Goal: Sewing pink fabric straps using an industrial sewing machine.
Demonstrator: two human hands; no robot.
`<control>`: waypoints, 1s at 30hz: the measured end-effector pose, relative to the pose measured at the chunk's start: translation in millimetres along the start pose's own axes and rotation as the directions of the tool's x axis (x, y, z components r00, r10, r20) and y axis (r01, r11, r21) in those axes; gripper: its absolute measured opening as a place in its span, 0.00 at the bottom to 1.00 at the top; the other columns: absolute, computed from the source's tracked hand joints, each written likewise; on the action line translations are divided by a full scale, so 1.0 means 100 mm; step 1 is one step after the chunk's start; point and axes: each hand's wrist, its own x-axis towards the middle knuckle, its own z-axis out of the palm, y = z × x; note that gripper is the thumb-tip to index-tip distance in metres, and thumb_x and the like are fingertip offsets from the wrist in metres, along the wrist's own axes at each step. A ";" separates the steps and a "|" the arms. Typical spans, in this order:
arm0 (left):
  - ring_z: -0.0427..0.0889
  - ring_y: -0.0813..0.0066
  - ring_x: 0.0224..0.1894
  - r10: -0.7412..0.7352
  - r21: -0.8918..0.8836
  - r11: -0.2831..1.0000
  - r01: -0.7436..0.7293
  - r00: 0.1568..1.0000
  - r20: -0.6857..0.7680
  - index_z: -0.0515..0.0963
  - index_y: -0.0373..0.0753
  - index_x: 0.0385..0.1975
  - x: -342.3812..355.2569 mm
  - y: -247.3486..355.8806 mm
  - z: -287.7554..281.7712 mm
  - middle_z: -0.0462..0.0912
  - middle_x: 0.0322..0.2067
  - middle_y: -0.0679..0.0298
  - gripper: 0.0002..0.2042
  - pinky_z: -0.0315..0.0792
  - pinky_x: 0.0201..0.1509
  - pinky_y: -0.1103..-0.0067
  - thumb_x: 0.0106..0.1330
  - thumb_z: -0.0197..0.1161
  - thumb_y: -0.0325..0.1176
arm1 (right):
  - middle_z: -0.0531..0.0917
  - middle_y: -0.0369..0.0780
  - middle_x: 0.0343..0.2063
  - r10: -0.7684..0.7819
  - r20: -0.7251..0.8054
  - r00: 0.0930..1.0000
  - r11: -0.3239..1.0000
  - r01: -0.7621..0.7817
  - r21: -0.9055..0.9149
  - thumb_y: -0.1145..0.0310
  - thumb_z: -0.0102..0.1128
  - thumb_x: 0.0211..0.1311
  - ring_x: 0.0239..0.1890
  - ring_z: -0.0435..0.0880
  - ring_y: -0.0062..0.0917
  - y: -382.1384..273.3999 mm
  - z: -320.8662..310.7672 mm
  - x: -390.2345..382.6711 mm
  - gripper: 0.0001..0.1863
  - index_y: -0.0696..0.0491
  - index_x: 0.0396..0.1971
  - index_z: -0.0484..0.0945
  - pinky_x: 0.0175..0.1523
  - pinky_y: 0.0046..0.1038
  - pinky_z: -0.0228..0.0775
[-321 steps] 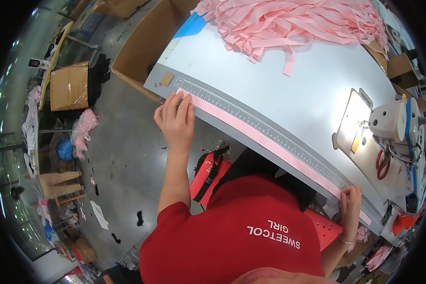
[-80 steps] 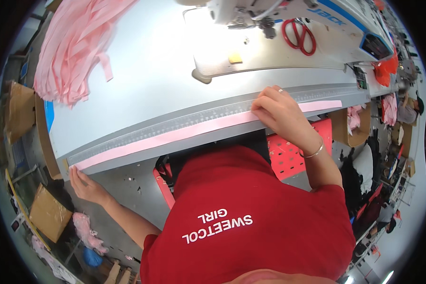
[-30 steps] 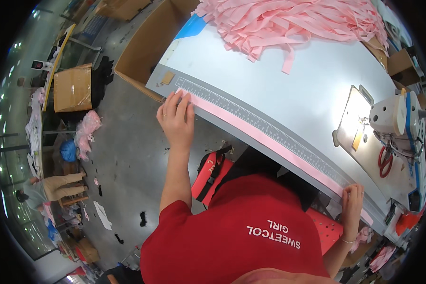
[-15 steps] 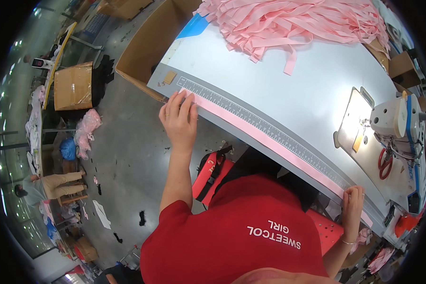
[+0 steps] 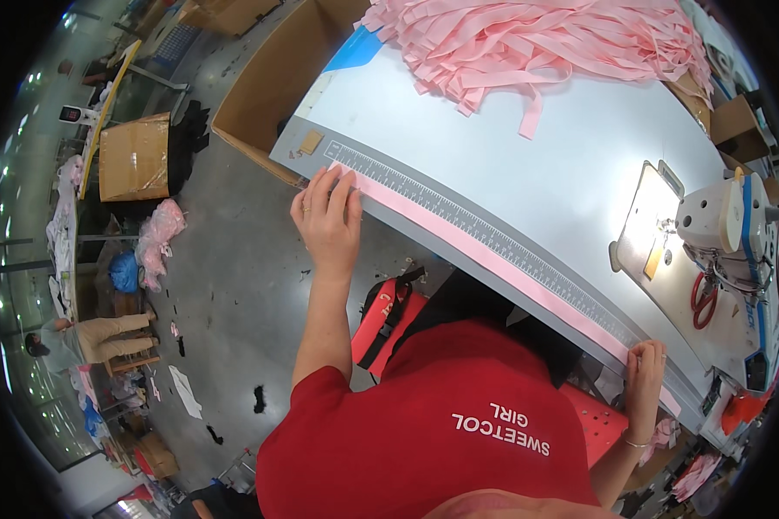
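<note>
A long pink fabric strip point(image 5: 493, 260) lies stretched along the front edge of the pale table point(image 5: 502, 147), beside a printed ruler scale point(image 5: 446, 210). My left hand point(image 5: 327, 212) holds the strip's left end near the start of the scale, its fingers bent over the table edge. Toward the right end, my right hand point(image 5: 646, 370) grips the same strip, and a short tail of it shows past my fingers. The thumbs are partly hidden. A loose heap of pink strips point(image 5: 537, 43) covers the far side of the table, one end hanging toward me.
On the right stands a white sewing machine point(image 5: 723, 216), with red-handled scissors point(image 5: 704, 303) beside it. An open cardboard box point(image 5: 247, 104) adjoins the table's left end. Below the table edge is a red seat point(image 5: 376, 333). Another person point(image 5: 95, 339) is far left.
</note>
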 end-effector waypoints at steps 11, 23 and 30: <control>0.75 0.69 0.59 -0.003 0.021 1.000 0.003 1.000 0.018 0.81 0.43 0.47 0.00 0.01 -0.01 0.80 0.53 0.67 0.11 0.60 0.62 0.71 0.67 0.60 0.33 | 0.69 0.46 0.33 -0.020 0.003 1.000 1.000 0.020 -0.005 0.80 0.55 0.60 0.40 0.70 0.41 -0.01 -0.01 0.00 0.06 0.58 0.33 0.67 0.62 0.42 0.61; 0.76 0.70 0.59 -0.014 0.053 0.999 0.013 1.000 0.028 0.81 0.43 0.46 0.04 -0.06 -0.04 0.80 0.52 0.67 0.10 0.59 0.62 0.70 0.68 0.61 0.35 | 0.70 0.46 0.34 -0.055 -0.016 0.998 0.998 0.055 -0.021 0.80 0.56 0.59 0.39 0.71 0.43 -0.02 0.04 0.03 0.07 0.58 0.32 0.67 0.54 0.39 0.63; 0.76 0.69 0.58 -0.003 0.076 0.997 0.003 1.000 0.002 0.81 0.44 0.44 0.08 -0.18 -0.02 0.80 0.51 0.66 0.10 0.60 0.62 0.66 0.64 0.65 0.36 | 0.71 0.45 0.34 -0.068 -0.034 0.997 0.998 0.067 -0.017 0.79 0.57 0.59 0.39 0.71 0.42 -0.13 0.06 0.07 0.07 0.57 0.32 0.67 0.53 0.40 0.64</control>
